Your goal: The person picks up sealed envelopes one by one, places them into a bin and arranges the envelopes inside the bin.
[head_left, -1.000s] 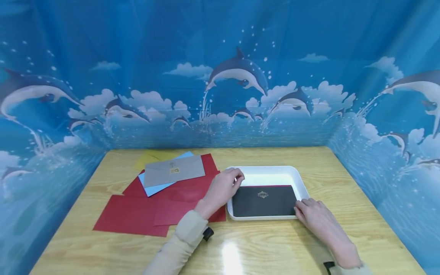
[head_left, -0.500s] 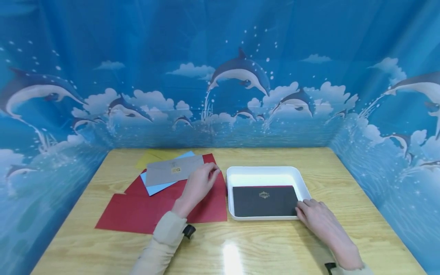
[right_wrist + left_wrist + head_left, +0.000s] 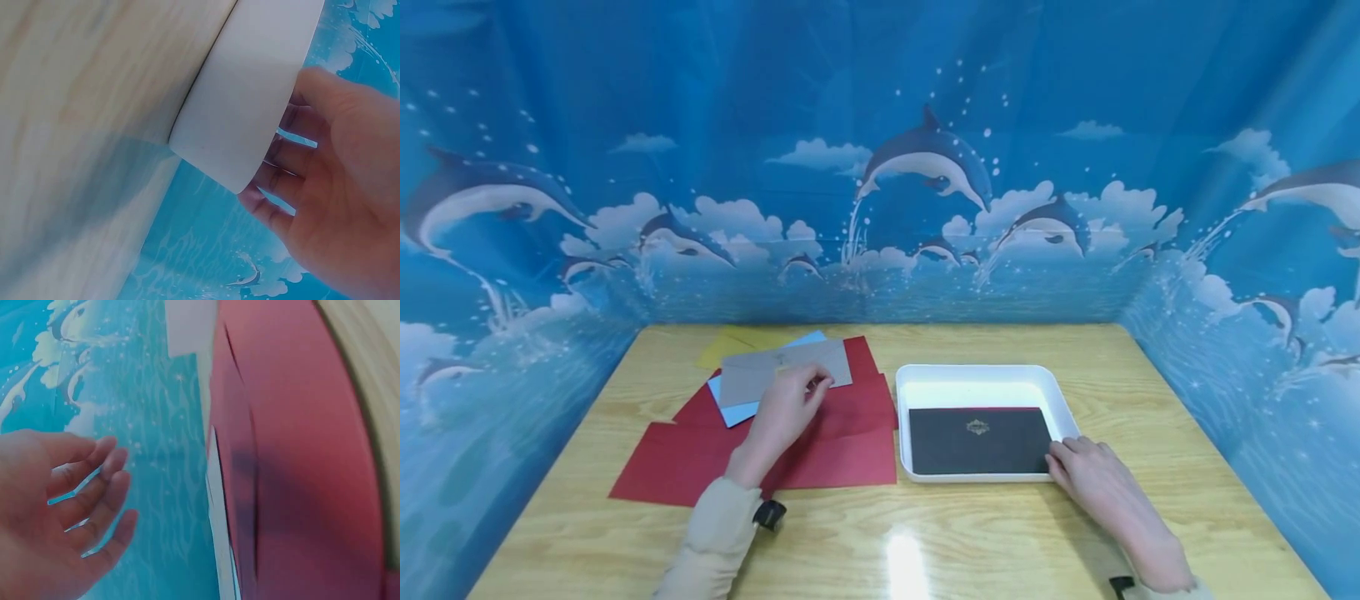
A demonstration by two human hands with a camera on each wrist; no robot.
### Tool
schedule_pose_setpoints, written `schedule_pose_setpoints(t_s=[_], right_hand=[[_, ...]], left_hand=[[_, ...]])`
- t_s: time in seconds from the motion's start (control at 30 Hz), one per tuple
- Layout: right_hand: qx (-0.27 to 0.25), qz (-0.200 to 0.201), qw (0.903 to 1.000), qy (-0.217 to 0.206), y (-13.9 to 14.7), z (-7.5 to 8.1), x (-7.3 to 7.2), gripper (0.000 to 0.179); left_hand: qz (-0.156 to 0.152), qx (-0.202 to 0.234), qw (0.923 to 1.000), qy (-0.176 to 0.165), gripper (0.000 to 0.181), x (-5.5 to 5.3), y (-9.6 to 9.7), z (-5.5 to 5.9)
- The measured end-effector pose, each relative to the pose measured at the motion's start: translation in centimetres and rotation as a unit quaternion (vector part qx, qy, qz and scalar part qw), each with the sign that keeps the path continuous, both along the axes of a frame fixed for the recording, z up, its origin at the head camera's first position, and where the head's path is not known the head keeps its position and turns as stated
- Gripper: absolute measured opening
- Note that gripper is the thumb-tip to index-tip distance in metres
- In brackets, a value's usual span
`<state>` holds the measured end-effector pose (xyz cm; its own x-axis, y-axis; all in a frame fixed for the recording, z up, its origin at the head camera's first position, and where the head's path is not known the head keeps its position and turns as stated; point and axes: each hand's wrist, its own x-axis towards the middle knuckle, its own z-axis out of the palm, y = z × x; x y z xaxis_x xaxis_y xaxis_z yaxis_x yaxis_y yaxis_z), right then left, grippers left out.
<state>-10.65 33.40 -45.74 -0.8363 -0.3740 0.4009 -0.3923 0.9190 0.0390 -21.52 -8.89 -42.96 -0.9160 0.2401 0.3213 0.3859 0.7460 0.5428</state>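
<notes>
My left hand [image 3: 786,408] hovers over a pile of envelopes, its fingers loosely bent and nothing between them in the left wrist view. Beneath it lie several red envelopes [image 3: 850,458], with a grey envelope [image 3: 745,379] on top that the hand partly covers. At the near right corner of a white tray [image 3: 901,408], my right hand [image 3: 1093,479] rests over the rim. From the right wrist, its fingertips [image 3: 247,197] reach the tray's edge and are partly hidden behind the wall. Inside the tray lies a flat dark card [image 3: 977,454] with a gold emblem, a red edge showing behind it.
A light blue envelope [image 3: 733,414] sticks out from under the grey one. Behind the pile, a yellow envelope [image 3: 730,343] lies near the table's back edge. A dolphin-printed blue curtain [image 3: 880,283] encloses the wooden table [image 3: 985,542] at the back and sides.
My left hand has moved left from the tray's left rim to above the grey envelope. The right hand has stayed at the tray's corner, and the dark card lies as before.
</notes>
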Motion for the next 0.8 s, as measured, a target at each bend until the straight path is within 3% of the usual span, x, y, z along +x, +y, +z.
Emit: schedule_pose_setpoints(t_s=[0.27, 0.5, 0.8], right_hand=[[0.003, 0.001, 1.0, 0.003, 0.1, 0.0, 0.1, 0.014], [0.001, 0.0, 1.0, 0.006, 0.1, 0.0, 0.1, 0.015], [-0.002, 0.002, 1.0, 0.009, -0.1, 0.1, 0.0, 0.015]], left_hand=[[-0.008, -0.054, 0.9983, -0.019, 0.019, 0.6, -2.0, -1.7], [-0.019, -0.109, 0.9937, -0.02, 0.024, 1.0, -3.1, -2.4], [-0.028, -0.134, 0.9891, -0.054, 0.053, 1.4, -3.8, -2.9]])
